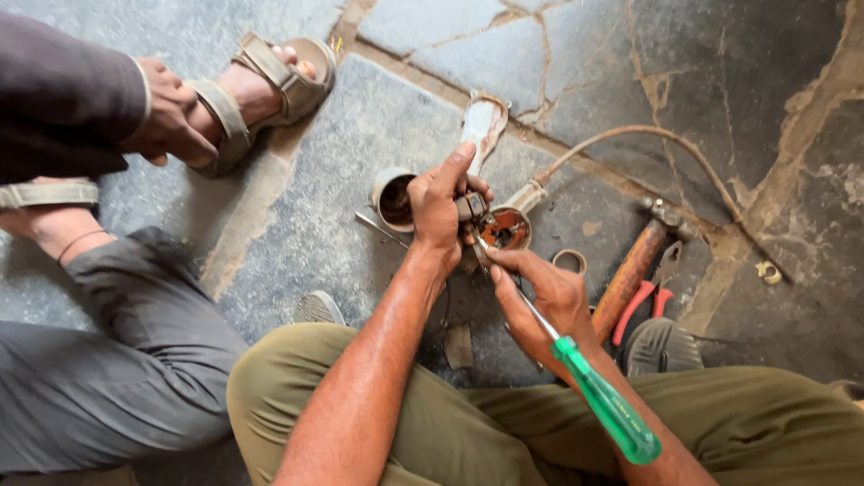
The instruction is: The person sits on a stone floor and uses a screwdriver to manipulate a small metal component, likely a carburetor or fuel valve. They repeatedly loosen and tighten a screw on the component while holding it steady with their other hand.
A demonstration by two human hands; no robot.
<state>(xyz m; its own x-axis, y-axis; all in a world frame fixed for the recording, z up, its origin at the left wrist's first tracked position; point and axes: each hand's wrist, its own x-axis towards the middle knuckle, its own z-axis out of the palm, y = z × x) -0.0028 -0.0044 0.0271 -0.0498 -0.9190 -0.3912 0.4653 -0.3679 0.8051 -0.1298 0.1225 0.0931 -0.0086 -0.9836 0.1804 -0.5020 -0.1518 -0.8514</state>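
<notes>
Cracked stone floor (297, 207), pretty dusty. Left hand (441, 209) pinches a small metal part (470, 207) tight in its fingertips; right hand (544, 301) wraps a green-handled screwdriver (603, 400), tip right beside those fingers.

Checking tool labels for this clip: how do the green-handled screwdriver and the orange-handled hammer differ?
The screwdriver with the translucent green plastic handle is held in the right hand; the hammer with the orange handle lies untouched on the grey stone floor. The screwdriver's thin metal shaft points at the small metal part in the left hand; the hammer's thicker handle ends in a dark head. Both lie roughly diagonal.
</notes>
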